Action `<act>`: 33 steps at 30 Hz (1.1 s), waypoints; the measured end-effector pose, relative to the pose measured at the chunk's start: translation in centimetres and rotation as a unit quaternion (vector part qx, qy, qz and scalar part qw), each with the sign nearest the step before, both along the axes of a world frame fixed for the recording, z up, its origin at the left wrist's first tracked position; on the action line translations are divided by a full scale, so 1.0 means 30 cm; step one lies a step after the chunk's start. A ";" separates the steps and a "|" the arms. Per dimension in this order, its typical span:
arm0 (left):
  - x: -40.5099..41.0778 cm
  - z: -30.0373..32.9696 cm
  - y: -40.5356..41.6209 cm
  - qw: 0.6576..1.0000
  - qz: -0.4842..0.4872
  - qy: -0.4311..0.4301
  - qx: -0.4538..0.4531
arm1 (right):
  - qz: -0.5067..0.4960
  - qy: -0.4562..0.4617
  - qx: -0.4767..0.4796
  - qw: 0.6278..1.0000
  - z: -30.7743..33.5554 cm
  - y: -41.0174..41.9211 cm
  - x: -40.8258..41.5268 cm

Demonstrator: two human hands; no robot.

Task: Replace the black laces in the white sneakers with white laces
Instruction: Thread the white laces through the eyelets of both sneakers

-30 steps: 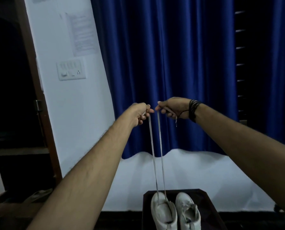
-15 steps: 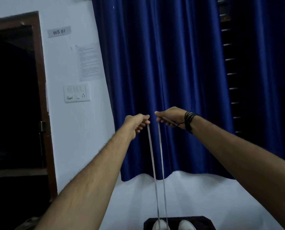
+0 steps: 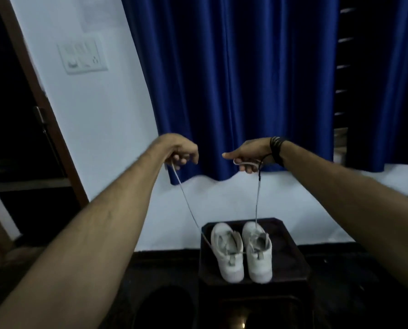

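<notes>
Both hands, left (image 3: 182,151) and right (image 3: 247,156), pinched white lace (image 3: 186,200) ends, seemingly threaded through the left sneaker (image 3: 228,251).

Both arms outstretched, left hand (image 3: 182,150) and right hand (image 3: 245,155) raised apart, fingers (image 3: 247,167) curled

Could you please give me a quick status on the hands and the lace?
Left hand and right hand each grip one end of the white lace, raised and spread above the sneakers. Nothing in the way.
</notes>
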State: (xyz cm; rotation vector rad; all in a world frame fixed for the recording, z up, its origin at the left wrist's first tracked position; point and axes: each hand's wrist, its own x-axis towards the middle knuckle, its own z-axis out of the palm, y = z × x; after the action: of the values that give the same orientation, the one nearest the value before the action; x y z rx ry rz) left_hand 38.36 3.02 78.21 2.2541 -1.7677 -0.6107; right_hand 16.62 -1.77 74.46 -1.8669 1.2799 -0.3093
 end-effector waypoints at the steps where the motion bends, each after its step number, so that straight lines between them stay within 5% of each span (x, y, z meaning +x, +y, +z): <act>1: 0.008 -0.044 -0.002 0.997 -0.002 -0.053 0.047 | 0.021 0.037 0.027 0.999 -0.058 0.001 0.002; 5: 0.051 -0.200 -0.030 0.970 0.023 -0.175 0.168 | 0.083 0.226 0.102 0.965 -0.262 0.014 0.016; 9: 0.061 -0.355 -0.095 0.977 -0.035 -0.191 0.093 | 0.060 0.297 0.121 0.945 -0.417 -0.019 0.016; 18: -0.039 -0.747 -0.293 0.995 -0.047 -0.045 -0.073 | -0.070 0.250 -0.117 0.959 -0.734 -0.105 0.098; 25: -0.122 -1.035 -0.415 0.987 -0.145 -0.059 -0.026 | -0.135 0.165 -0.152 0.965 -0.995 -0.163 0.136; 33: -0.125 -1.169 -0.473 0.988 -0.129 -0.052 -0.062 | -0.184 0.099 -0.149 0.966 -1.076 -0.191 0.111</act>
State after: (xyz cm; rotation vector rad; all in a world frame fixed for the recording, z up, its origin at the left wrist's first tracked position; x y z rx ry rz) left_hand 34.61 -11.18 43.13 2.0262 -2.1074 -0.4204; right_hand 19.95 -7.49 42.19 -1.9354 1.8050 -0.5493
